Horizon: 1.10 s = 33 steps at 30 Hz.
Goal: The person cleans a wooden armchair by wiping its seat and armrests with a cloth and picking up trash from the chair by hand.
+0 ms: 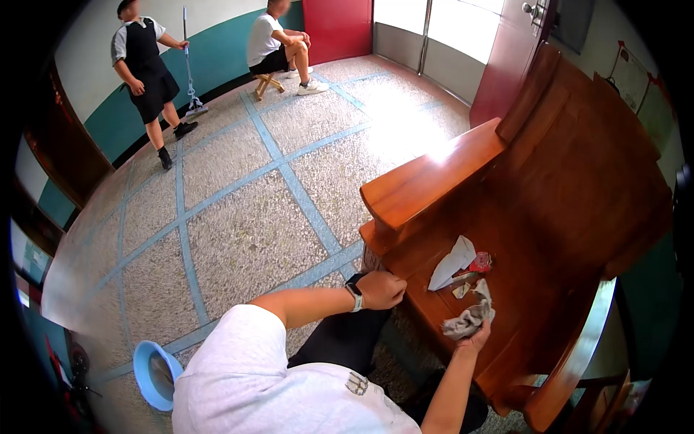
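Note:
My right hand [473, 340] grips a crumpled grey cloth [473, 312] just above the seat of a large wooden chair [528, 325]. My left hand [383, 291], with a watch [354, 293] on its wrist, is curled closed at the front edge of that seat. Its palm side is hidden, so I cannot see whether anything is inside. Beyond the cloth, a crumpled white paper or wrapper [454, 264] lies on the wood, touching a small red packet [480, 262]. A small pale scrap [461, 291] rests nearer to the cloth.
A light blue basin [155, 376] stands on the floor to my left. Across the room one person [148, 65] holds a mop [189, 72]; another [271, 43] sits on a folding stool [269, 85]. The chair's armrests [434, 170] rise on both sides of the seat.

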Motion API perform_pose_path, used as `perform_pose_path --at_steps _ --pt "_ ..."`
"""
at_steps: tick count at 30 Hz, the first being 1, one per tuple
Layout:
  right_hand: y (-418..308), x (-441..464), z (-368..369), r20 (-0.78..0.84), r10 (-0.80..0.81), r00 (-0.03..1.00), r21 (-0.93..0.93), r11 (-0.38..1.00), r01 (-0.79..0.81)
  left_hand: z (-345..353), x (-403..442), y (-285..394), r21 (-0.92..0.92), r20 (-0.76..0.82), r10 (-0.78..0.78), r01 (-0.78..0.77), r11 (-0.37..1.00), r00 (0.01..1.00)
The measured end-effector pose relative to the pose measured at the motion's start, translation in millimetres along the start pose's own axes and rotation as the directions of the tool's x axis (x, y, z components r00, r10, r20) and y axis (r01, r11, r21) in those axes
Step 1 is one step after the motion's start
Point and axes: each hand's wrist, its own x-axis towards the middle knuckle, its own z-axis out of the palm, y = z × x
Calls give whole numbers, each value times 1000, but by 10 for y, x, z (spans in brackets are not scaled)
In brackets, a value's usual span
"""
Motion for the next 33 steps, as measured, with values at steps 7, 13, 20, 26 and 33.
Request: perform_pose_path --at_steps 7,13,20,26,33 --pt "-756 -413 -509 -91 -164 982 -48 986 160 1 -1 12 -30 -13 16 -16 999 1000" --pt "-1114 -644 -876 -438 -424 793 -266 903 336 14 5 29 -13 -10 24 -24 1000 1000" --pt "-802 -499 -1678 426 -769 476 -901 -410 143 181 -2 2 -66 21 -55 56 996 998" --pt "-717 -682 -1191 -230 -844 485 -890 -18 -455 41 56 118 -231 -26 -220 208 950 975" --pt "12 -368 -232 -294 -675 677 -956 196 -220 406 883 295 -754 163 -279 302 584 946"
